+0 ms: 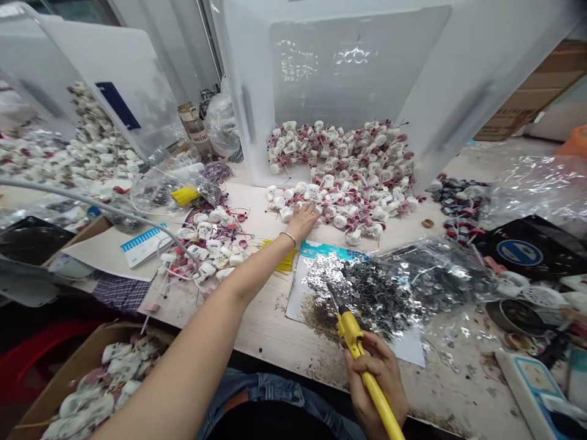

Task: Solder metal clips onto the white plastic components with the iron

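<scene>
My left hand (pixel 305 220) reaches forward to the front edge of a pile of white and pink parts with thin wires (pixel 348 201). Its fingers are spread over the parts, and nothing shows gripped in them. In my right hand (pixel 378 382) is a yellow power screwdriver (pixel 351 333), fingers wrapped round its body. The tool's thin tip points at a heap of small silver pieces (pixel 323 272). Beside that heap lie many small black pieces (pixel 376 293), on a white and teal sheet (pixel 298 299).
A large translucent bin (pixel 353 79) lies open behind the pile. More white parts (pixel 206 250) lie left, near yellow strips (pixel 287 260). A cardboard box (pixel 87 342) of parts stands lower left. Plastic bags (pixel 444 275) and a black round device (pixel 527 250) are at right.
</scene>
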{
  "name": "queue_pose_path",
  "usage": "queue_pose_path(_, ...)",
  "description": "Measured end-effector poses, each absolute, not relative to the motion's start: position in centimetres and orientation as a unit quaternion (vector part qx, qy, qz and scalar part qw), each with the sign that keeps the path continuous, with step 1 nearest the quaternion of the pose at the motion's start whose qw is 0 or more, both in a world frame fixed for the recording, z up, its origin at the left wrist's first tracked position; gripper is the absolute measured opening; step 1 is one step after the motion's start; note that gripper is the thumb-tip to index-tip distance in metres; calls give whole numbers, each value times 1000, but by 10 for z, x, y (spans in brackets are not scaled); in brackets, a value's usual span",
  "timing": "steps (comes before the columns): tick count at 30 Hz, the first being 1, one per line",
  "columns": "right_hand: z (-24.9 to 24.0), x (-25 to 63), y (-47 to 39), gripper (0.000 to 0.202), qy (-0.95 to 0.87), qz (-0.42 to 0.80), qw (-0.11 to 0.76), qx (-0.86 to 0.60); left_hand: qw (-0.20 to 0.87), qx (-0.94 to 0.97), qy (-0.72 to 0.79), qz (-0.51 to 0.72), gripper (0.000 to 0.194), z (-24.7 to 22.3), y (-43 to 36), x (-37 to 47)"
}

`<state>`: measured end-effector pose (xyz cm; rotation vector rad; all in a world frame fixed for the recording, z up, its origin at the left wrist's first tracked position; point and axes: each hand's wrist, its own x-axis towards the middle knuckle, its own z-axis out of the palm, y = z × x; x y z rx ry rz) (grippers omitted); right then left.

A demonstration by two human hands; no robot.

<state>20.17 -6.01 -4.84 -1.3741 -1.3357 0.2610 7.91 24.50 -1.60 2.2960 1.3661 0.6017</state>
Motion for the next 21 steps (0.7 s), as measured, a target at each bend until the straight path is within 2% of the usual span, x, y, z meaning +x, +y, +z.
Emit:
queue_pose_path(6, -42, 210, -54, 19, -542, 98, 594, -587, 236, 796, 471, 298, 38, -12, 219, 65)
queue_pose_path(10, -39, 215, -50, 19, -527, 95, 609, -585, 406, 690, 445, 401, 33, 19, 177, 53)
queue_pose_path(13, -39, 220, -51, 20, -516, 90, 614, -590, 478, 700, 458, 268, 31, 45, 142, 45)
queue_pose_path(17, -42, 221, -54, 19, -496, 102, 609, -610, 341, 814, 470, -17, 26, 46, 96, 48)
queue_pose_path(19, -44, 218, -54, 18, -498, 112, 609, -607, 288, 832, 470, -60, 22, 33, 78, 53)
queue_pose_path(21, -46, 215, -52, 17, -510, 122, 603, -601, 295, 833, 463, -68, 24, 20, 65, 54)
